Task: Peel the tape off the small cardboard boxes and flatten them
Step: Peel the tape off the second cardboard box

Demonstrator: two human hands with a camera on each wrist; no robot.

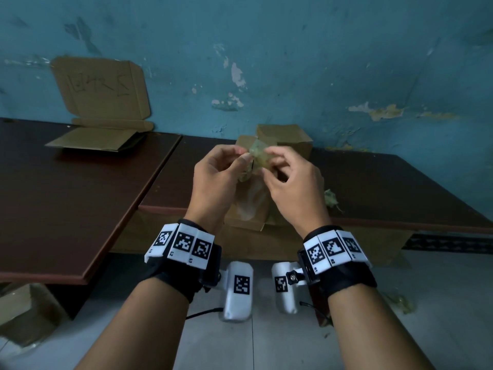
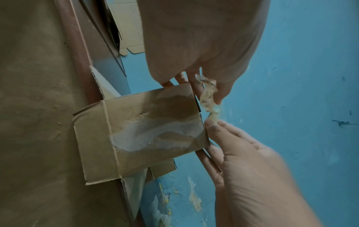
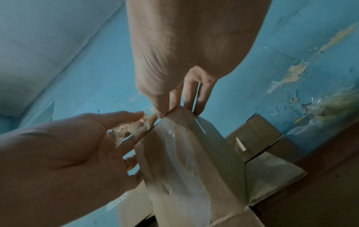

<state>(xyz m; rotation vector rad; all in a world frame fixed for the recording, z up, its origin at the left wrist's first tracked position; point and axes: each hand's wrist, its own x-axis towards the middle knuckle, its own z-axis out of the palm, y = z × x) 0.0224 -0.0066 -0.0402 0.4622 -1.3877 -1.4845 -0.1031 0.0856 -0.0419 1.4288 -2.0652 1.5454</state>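
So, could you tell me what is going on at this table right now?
A person is stripping tape off a small cardboard box standing at the front edge of the dark table. Both the left hand and the right hand pinch a crumpled strip of clear tape at the box's top. A second box waits behind, and flattened cardboard lies to the left.

Both hands [image 1: 256, 180] raised close together, fingertips pinched, wrists level.

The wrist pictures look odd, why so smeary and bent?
Left wrist view: the right hand is soft with blur, and the box looms large. Right wrist view: the left hand smears. Head view: table edges bow, the light is dim and bluish.
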